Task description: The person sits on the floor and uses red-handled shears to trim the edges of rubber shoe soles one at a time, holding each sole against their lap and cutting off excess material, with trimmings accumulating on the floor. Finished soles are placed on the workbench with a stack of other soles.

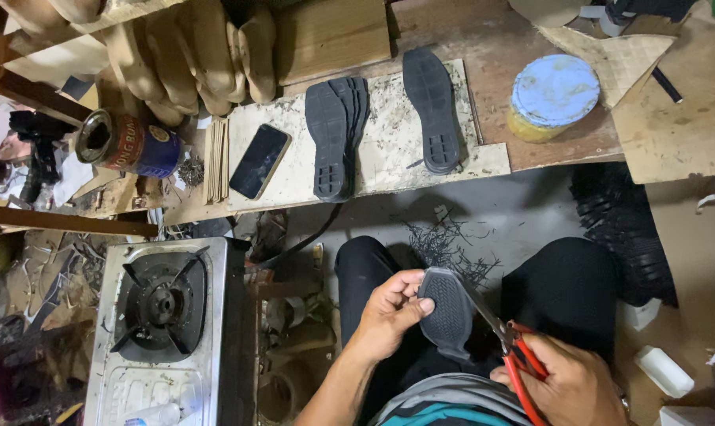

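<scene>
A dark rubber sole (446, 313) is gripped over the lap by the left hand (389, 312) and trimmed with red-handled scissors (509, 347) clenched in the right hand (574, 386). Judged partway: stacked soles (335, 134) and a single sole (432, 106) lie along the workbench (389, 170) front edge.

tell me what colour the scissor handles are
Red. The scissors in the right hand have red handles, clearest in the head view.
</scene>
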A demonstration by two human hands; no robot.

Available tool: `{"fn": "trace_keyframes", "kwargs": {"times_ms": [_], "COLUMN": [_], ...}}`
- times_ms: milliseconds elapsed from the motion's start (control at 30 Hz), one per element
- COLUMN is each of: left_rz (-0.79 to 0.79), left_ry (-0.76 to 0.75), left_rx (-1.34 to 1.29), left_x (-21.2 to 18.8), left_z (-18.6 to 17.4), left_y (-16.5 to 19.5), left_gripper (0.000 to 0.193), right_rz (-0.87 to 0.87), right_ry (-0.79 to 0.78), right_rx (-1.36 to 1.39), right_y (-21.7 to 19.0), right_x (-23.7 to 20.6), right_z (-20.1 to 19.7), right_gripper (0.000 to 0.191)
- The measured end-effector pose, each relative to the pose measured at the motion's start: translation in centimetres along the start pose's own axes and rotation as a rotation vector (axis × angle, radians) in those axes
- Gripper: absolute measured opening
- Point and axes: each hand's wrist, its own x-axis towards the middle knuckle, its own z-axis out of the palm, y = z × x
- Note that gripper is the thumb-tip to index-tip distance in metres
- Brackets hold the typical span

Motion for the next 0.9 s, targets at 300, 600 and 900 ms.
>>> {"fn": "trace_keyframes", "kwargs": {"times_ms": [300,600,900], "left_rz": [0.018,-0.064,-0.049], "left_ry": [-0.053,-0.073,-0.195], "left_rx": [0.038,0.369,0.572], "left_x": [0.0,-0.3,-0.4], "left_z": [-0.3,-0.8,0.5], "left_y": [0.0,3.3,5.7], "left_gripper": [0.036,0.035,0.032], "right_rz": [0.123,0.079,-0.085], "right_ry": [-0.115,-0.254,-0.159], "right_rx": [-0.31,-0.317,-0.283], "right_y": [1.2,4.3,2.3], "right_x": [0.0,0.4,0.1], "right_z": [0.0,-1.5,-2.5], "right_gripper": [0.055,0.057,0.071]}}
